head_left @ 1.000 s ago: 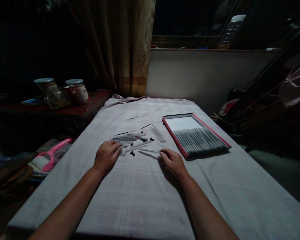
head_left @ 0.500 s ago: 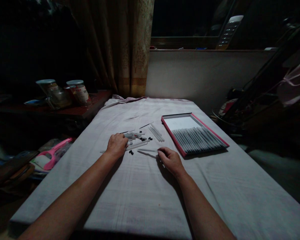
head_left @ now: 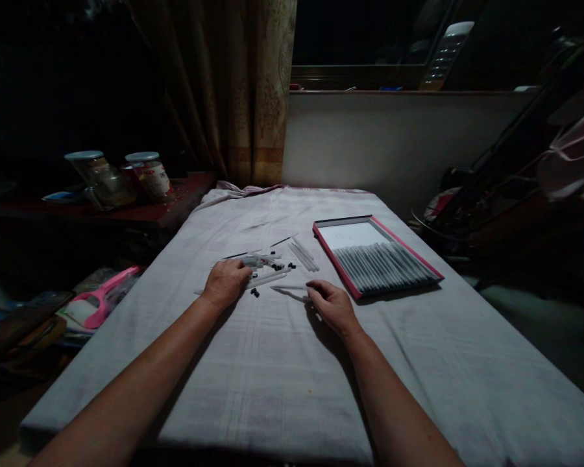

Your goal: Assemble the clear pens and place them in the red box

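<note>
My right hand (head_left: 331, 306) is closed, with thumb and fingertips pinching a slim pale pen (head_left: 290, 287). The pen points left, just above the cloth, and casts a shadow there. My left hand (head_left: 226, 282) rests with curled fingers at the near left side of a loose pile of pen parts; its fingertips are partly hidden, and I cannot make out what they hold. Clear pen barrels (head_left: 270, 277) and small black caps (head_left: 255, 293) lie around it. Farther back, several pale tubes (head_left: 304, 254) lie side by side, near a thin dark refill (head_left: 283, 240).
A shallow pink-edged box (head_left: 331, 264) holding a row of pens (head_left: 387, 267) sits to the right on the cloth-covered table (head_left: 253, 383). Lidded jars (head_left: 150, 178) stand on a side table at left. Pink-handled scissors (head_left: 100, 305) lie beyond the left edge.
The view has tilted slightly. Both hands stay in nearly the same places; the pen in my right hand has shifted only a little.
</note>
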The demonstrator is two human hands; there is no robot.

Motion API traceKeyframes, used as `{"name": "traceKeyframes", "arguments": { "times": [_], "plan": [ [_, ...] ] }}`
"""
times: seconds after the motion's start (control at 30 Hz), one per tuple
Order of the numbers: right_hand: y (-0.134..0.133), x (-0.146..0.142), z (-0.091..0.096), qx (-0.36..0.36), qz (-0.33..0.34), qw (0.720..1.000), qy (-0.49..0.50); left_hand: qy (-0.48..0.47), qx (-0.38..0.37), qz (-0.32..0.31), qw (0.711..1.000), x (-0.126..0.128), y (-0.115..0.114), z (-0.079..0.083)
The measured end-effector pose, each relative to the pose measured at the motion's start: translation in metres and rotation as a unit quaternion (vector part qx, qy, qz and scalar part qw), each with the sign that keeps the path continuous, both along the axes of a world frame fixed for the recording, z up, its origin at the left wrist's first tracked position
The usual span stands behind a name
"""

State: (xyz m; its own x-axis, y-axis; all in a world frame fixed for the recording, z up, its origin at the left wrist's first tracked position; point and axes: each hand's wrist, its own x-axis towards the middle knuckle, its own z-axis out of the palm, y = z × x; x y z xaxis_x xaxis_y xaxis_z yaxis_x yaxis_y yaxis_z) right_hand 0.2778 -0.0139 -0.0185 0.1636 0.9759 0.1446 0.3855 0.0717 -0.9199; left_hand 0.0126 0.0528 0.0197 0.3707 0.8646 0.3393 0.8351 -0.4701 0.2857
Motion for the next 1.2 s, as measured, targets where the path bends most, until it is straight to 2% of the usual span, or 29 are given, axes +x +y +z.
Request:
{"name": "traceKeyframes", "arguments": {
  "times": [0.13,0.23,0.37,0.53,0.7,1.03,1.13,1.2],
  "plan": [
    [0.000,0.000,0.007,0.008,-0.005,0.999,0.048,-0.108,-0.022,0.003,0.994,0.000,-0.007,0.004],
    [-0.002,0.000,0.018,0.006,-0.007,0.991,0.133,-0.202,-0.072,0.008,0.977,0.004,-0.019,0.002],
    [-0.005,-0.002,0.029,0.001,0.004,0.976,0.218,-0.319,-0.179,0.004,0.931,0.013,-0.038,-0.007],
    [-0.007,-0.005,0.032,-0.004,0.023,0.972,0.235,-0.437,-0.286,0.017,0.853,0.023,-0.052,-0.011],
    [-0.006,-0.006,0.029,-0.021,0.044,0.977,0.210,-0.469,-0.321,0.024,0.822,0.027,-0.055,-0.010],
    [-0.005,-0.006,0.026,-0.031,0.041,0.979,0.197,-0.481,-0.339,0.029,0.808,0.025,-0.059,-0.014],
    [-0.006,-0.006,0.024,-0.050,0.054,0.980,0.187,-0.459,-0.320,0.015,0.829,0.024,-0.060,-0.014],
    [-0.008,-0.004,0.023,-0.076,0.087,0.979,0.166,-0.435,-0.304,-0.002,0.847,0.024,-0.060,-0.015]
  ]
}}
